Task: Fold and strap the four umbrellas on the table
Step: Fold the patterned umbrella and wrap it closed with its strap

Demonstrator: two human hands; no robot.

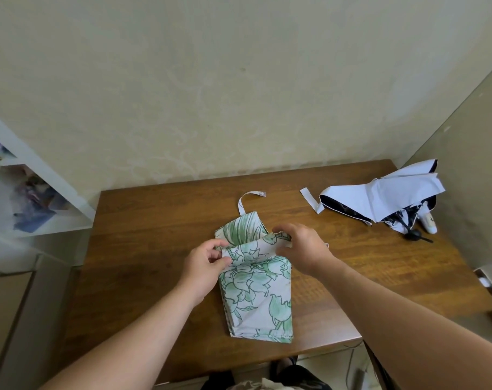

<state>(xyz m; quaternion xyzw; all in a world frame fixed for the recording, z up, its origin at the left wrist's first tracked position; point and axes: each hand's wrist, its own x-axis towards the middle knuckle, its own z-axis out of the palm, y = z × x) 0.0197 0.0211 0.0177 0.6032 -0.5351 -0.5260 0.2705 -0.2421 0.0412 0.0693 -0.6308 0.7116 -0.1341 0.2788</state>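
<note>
— What are the hands doing?

— The left hand (208,258) pinches the left edge of a fabric fold on the green floral umbrella (257,288); the right hand (301,249), fingers curled, grips the same fold at its right end.

— Where is that umbrella?

— Lying flat at the centre of the wooden table (143,249), its strap (249,199) curling loose beyond its far end.

— Anything else?

— A white umbrella with a black lining (385,198) sits crumpled and unfolded at the right of the frame, well apart, its white strap (310,199) trailing left. A white shelf (28,192) stands at the left edge.
</note>
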